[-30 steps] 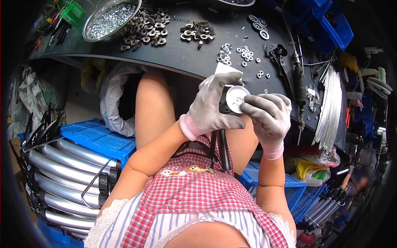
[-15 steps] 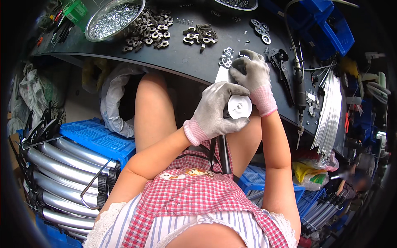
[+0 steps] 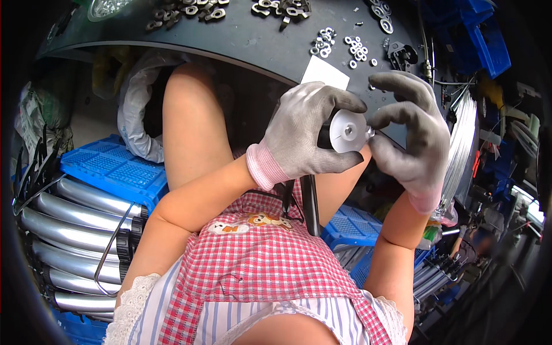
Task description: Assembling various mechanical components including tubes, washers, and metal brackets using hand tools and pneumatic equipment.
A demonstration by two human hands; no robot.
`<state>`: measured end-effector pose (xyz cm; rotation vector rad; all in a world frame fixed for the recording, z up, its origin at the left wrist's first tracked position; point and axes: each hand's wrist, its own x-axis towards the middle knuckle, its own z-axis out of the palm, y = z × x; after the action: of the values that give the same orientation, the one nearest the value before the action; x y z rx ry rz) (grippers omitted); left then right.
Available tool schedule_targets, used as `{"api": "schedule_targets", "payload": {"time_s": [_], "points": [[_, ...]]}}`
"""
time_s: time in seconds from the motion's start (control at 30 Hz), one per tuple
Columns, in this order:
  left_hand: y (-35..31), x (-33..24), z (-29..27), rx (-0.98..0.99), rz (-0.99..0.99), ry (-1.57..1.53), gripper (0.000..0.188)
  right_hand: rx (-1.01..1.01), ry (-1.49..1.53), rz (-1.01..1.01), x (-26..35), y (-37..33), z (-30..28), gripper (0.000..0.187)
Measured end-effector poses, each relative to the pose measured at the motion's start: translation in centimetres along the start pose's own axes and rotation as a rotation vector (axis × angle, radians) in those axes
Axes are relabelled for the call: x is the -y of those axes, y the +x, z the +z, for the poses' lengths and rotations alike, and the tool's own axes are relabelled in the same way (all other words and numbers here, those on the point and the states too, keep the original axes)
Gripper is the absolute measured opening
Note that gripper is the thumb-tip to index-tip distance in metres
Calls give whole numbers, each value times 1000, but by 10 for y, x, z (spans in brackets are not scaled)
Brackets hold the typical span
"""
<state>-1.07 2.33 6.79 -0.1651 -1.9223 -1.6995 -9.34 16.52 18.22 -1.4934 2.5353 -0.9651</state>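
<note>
My left hand (image 3: 302, 129), in a grey-palmed glove with a pink cuff, is closed round the edge of a white round disc (image 3: 344, 127) with a small hole at its centre. Black tubes (image 3: 311, 210) extend below that hand toward my lap; whether they join the disc is hidden. My gloved right hand (image 3: 417, 135) pinches a small shiny metal piece (image 3: 370, 131) between thumb and finger, right beside the disc's right edge. Its exact kind is too small to tell. Beyond the hands lie small washers (image 3: 356, 49) and a little heap of nuts (image 3: 324, 43).
A white card (image 3: 325, 73) lies at the table's front edge. Dark metal clips (image 3: 282, 8) and larger round washers (image 3: 382, 14) sit farther back. On the right are a blue bin (image 3: 489, 46) and thin metal rods (image 3: 463, 144); curved silver tubes (image 3: 75, 218) fill the left.
My right hand has come back from the small washers on the table to the disc's right side, now pinching a small metal piece. The left hand still holds the disc. The view has shifted.
</note>
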Motion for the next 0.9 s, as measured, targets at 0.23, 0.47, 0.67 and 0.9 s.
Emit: {"api": "schedule_targets", "payload": {"time_s": [0.23, 0.47, 0.67, 0.9], "points": [[-2, 3, -3, 82, -41, -30, 54, -1, -292, -58, 6, -4, 13, 19], [-3, 5, -2, 18, 1, -28, 56, 67, -115, -129, 10, -7, 14, 34], [-1, 4, -2, 25, -8, -12, 53, 215, -165, -257, 9, 14, 10, 32], [-4, -1, -10, 123, -54, -9, 65, 57, -254, -238, 15, 3, 11, 28]]}}
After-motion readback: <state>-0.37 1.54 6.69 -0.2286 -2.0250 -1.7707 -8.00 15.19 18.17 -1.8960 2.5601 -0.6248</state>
